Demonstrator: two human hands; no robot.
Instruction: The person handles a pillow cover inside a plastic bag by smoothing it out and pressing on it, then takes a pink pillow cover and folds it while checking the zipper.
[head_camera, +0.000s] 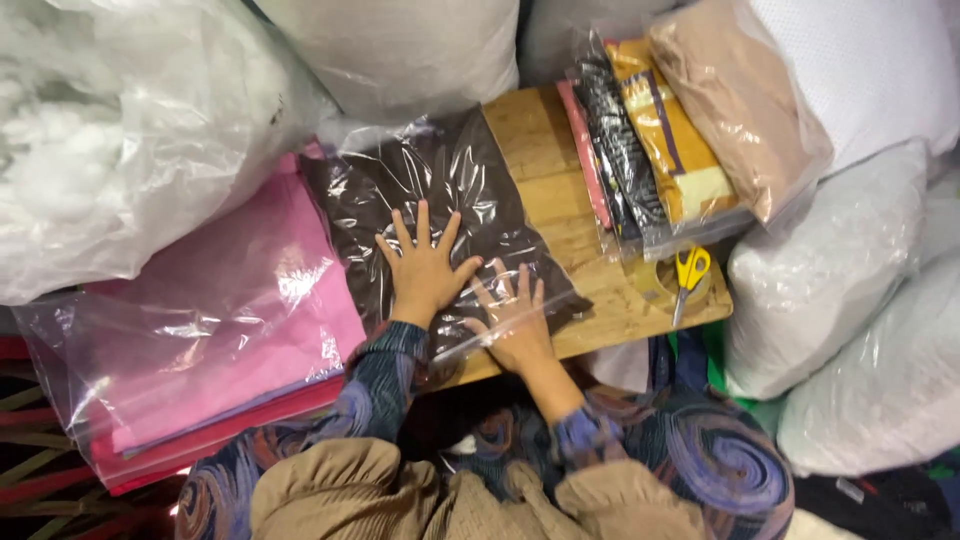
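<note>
A dark brown folded cloth in a clear plastic bag (430, 185) lies on a small wooden table (545, 150). My left hand (425, 268) rests flat on top of the bag, fingers spread. My right hand (512, 318) is at the bag's near end, and part of it seems to sit under the clear plastic flap, fingers apart. Neither hand grips anything.
A stack of pink bagged cloth (215, 330) lies at the left. Several bagged fabrics (660, 140) lean at the table's right, with yellow-handled scissors (688, 275) on a tape roll. Big sacks of white stuffing (110, 130) and pillows (850, 260) crowd all around.
</note>
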